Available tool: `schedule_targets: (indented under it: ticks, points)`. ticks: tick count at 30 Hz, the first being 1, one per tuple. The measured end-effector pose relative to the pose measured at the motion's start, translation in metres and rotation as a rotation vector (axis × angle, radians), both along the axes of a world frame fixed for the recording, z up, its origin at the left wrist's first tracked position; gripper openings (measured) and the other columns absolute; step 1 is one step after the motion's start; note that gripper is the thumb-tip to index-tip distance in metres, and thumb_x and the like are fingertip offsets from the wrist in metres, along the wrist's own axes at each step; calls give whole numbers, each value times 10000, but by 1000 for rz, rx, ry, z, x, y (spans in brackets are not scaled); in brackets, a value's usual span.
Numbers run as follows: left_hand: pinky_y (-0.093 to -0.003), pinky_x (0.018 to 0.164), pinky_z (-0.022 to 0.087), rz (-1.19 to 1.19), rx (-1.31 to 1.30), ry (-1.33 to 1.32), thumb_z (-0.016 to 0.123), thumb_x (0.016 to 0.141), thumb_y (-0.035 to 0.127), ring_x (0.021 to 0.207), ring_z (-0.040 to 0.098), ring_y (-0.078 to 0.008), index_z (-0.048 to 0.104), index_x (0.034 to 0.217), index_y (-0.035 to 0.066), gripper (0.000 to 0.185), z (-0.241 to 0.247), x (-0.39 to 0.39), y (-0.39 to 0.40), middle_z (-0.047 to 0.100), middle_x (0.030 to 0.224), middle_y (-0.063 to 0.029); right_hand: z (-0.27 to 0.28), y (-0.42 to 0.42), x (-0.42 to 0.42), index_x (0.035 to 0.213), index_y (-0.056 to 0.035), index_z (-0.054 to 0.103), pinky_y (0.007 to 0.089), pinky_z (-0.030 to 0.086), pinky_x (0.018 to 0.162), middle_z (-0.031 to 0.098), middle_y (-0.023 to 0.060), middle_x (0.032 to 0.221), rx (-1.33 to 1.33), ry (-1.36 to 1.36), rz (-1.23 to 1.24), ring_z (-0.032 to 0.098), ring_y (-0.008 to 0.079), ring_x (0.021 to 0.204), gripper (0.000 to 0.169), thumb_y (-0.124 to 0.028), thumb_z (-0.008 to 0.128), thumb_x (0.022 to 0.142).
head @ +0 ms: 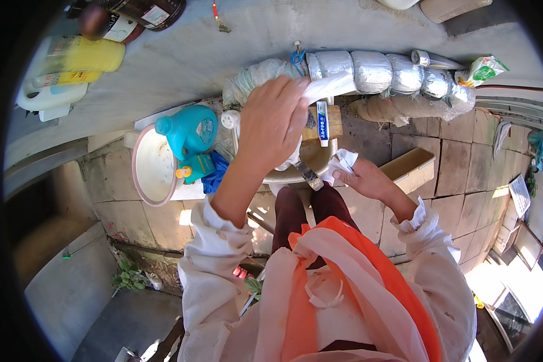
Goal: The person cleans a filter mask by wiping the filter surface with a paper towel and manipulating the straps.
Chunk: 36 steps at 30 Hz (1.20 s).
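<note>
My left hand [273, 120] is raised over the basin, its fingers closed on a strip of white cloth [329, 87] that sticks out to the right. Lower and to the right, my right hand [362, 178] pinches a crumpled piece of white cloth [344, 160] between thumb and fingers. Whether the two pieces are one cloth cannot be told. Between the hands lies the washbasin [319, 160], partly hidden by my left hand, with a brush-like object [310, 175] at its front rim. A toothpaste tube [322, 123] rests on a yellowish block [335, 122] behind the basin.
Left of the basin are a teal detergent jug [199, 129], a teal bottle with an orange cap [201, 167], a blue cloth [216, 171] and a pink-rimmed bowl [156, 167]. Foil-wrapped pipes [371, 72] run along the wall behind. A beige trough [409, 169] stands on the tiles at right.
</note>
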<state>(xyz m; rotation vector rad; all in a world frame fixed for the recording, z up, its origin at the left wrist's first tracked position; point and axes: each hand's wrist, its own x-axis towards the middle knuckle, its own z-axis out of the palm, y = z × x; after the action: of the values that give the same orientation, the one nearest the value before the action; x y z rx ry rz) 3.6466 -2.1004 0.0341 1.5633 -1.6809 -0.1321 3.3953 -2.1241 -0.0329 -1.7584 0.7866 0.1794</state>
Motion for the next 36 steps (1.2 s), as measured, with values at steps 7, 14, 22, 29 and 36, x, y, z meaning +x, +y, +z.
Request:
schedule_targets:
  ticks: [7,14,22,29,36]
  points:
    - [-371,770,403,-205,-161,-134,634,727,-6,873,543,-231,709,963,139,287,-14,-38,-96,577,850,-10,-24,18,8,1333,26,405,328,357,1014,505,174,1259,188,-203,-269,480,247,1189,492,-279,494,958]
    - [-392,826,450,11,-151,-202,670,744,46,959,566,-258,701,1041,146,315,-69,-40,-131,620,1005,-31,-32,17,6,1150,3,550,306,450,849,566,83,1044,131,-366,-431,554,181,979,314,-101,646,870]
    - [-375,897,448,131,2,355,680,819,122,1043,558,-256,613,1175,92,363,-73,-46,-52,585,1100,-87,-44,-10,-10,1239,-24,559,265,474,870,641,39,1131,403,-462,-850,586,102,1012,410,-179,699,885]
    - [-314,893,458,160,638,1712,687,882,361,1110,545,-181,434,1352,30,628,-132,-66,58,520,1271,-130,-41,-9,12,1227,-47,574,262,466,847,642,8,1088,563,-468,-877,581,81,961,377,-254,654,922]
    - [-205,699,476,418,316,1524,617,941,172,774,582,-45,601,1114,6,240,-129,-55,76,664,925,-10,-45,5,32,1108,-55,636,234,473,745,654,-13,952,541,-376,-868,579,63,829,272,-248,659,919]
